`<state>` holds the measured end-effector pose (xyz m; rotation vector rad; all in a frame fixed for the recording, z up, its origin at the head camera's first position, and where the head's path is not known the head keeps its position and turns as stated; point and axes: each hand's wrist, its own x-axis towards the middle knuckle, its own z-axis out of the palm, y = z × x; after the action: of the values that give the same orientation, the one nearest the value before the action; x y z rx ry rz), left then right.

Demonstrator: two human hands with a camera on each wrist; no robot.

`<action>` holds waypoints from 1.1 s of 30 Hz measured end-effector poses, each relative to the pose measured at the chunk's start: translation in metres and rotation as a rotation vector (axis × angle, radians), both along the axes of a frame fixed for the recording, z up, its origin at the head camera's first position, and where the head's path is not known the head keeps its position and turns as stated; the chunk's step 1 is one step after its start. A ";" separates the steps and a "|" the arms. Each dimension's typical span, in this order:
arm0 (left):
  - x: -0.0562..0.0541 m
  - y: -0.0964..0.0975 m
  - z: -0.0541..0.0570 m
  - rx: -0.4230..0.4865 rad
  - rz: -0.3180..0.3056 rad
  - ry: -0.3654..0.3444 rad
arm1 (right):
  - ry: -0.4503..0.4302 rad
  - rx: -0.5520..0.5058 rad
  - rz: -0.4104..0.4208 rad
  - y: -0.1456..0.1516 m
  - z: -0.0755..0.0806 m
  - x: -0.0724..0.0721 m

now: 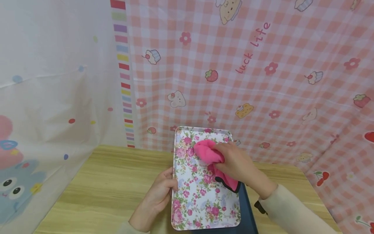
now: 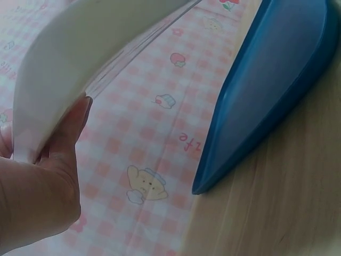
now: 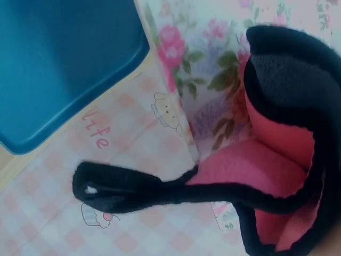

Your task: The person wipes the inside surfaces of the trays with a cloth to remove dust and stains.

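A white rectangular tray [image 1: 190, 191] printed with pink roses is held up, tilted, above the table. My left hand [image 1: 159, 191] grips its left edge, thumb on the printed face; the left wrist view shows fingers behind the tray's plain underside [image 2: 64, 69]. Bunched in my right hand [image 1: 238, 161] is a bright pink cloth [image 1: 207, 151] with black edging, resting against the upper part of the printed face. In the right wrist view, the cloth's black trim [image 3: 245, 192] and a dark loop [image 3: 117, 186] hang beside the tray.
A dark blue tray [image 1: 248, 208] lies on the wood-grain table [image 1: 117, 182] beneath the flowered one. Pink checked fabric [image 1: 193, 58] hangs behind the table, and a white printed sheet [image 1: 58, 97] hangs at the left. A small dark object [image 1: 260, 207] shows by the right sleeve.
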<state>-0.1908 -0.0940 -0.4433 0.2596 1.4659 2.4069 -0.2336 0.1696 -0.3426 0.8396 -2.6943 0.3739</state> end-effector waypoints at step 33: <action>-0.001 0.003 -0.001 0.007 0.029 -0.004 | -0.093 -0.050 -0.201 0.020 0.019 -0.025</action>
<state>-0.1921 -0.0907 -0.4443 0.2365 1.4691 2.4345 -0.2582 0.1899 -0.3239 0.5436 -2.8094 0.4415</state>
